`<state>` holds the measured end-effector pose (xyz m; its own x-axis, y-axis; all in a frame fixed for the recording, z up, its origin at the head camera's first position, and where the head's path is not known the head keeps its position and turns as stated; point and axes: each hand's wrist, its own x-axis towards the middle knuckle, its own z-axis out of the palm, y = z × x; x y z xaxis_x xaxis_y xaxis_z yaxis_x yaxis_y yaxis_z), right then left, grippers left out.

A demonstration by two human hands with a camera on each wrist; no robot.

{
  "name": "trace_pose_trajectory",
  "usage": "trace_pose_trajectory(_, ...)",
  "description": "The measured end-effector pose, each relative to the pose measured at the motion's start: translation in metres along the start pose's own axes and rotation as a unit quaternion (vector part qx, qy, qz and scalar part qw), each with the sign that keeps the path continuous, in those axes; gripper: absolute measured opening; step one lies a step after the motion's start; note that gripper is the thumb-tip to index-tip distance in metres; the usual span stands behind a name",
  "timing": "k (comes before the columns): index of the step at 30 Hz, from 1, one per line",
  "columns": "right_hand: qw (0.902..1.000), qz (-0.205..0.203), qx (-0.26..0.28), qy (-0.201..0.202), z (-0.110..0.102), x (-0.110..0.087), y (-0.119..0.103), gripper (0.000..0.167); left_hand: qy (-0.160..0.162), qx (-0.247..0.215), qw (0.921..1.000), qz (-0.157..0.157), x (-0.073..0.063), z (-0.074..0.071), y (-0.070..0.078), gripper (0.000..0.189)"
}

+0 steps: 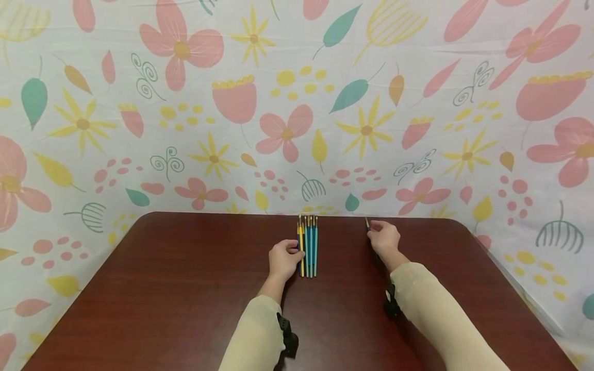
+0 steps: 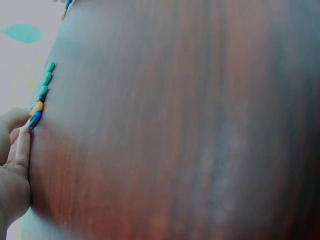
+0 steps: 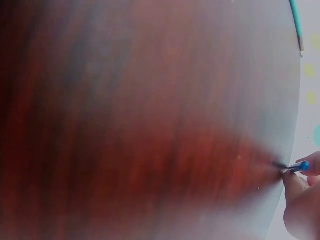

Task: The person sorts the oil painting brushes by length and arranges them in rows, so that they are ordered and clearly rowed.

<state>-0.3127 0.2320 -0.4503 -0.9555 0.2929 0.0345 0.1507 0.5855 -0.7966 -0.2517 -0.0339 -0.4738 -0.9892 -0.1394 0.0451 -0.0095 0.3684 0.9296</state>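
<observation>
A row of paintbrushes [image 1: 311,252] lies side by side at the far middle of the table, bristle ends towards the wall. Most have teal-blue handles; a yellow paintbrush [image 1: 302,257] and a dark blue paintbrush [image 2: 35,120] are at the left end. My left hand [image 1: 284,260] pinches the dark blue one between thumb and fingers, its thumb reaching by the yellow handle. Apart from the row, to the right, my right hand [image 1: 385,238] pinches another blue paintbrush [image 3: 301,166] between thumb and fingertips, close over the far table edge. Its handle is mostly hidden in the head view.
The dark red-brown table [image 1: 185,288] has rounded far corners and meets a cloth [image 1: 287,62] printed with flowers and leaves. Black wrist cameras [image 1: 289,337] sit on both cream sleeves [image 1: 445,314].
</observation>
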Motion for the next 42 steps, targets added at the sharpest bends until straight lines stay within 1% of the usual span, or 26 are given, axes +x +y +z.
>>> trace_pose_trajectory(9,0.9997,-0.007,-0.025,-0.002,-0.004,0.001,0.003,0.041,-0.003,-0.002,1.0000,0.006,-0.002,0.003,0.001,0.033)
trace_pose_trajectory(17,0.9998,0.005,-0.017,-0.009,-0.006,-0.004,0.000,0.041,-0.007,-0.001,1.0000,0.006,-0.001,0.003,0.003,0.032)
trace_pose_trajectory(23,1.0000,0.007,-0.003,0.000,-0.003,-0.002,-0.005,0.041,0.000,0.000,1.0000,0.007,0.003,0.000,0.007,0.033)
trace_pose_trajectory(29,0.9998,0.021,-0.004,0.001,0.000,-0.003,-0.003,0.041,-0.002,0.000,1.0000,-0.005,0.001,-0.002,0.004,0.033)
trace_pose_trajectory(37,0.9992,0.022,0.007,0.034,-0.002,-0.003,-0.007,0.043,-0.003,-0.001,1.0000,-0.004,-0.001,-0.002,0.004,0.033)
trace_pose_trajectory(42,0.9989,0.027,0.019,0.033,-0.003,-0.005,-0.010,0.043,-0.004,-0.003,1.0000,-0.003,-0.001,-0.002,0.004,0.033)
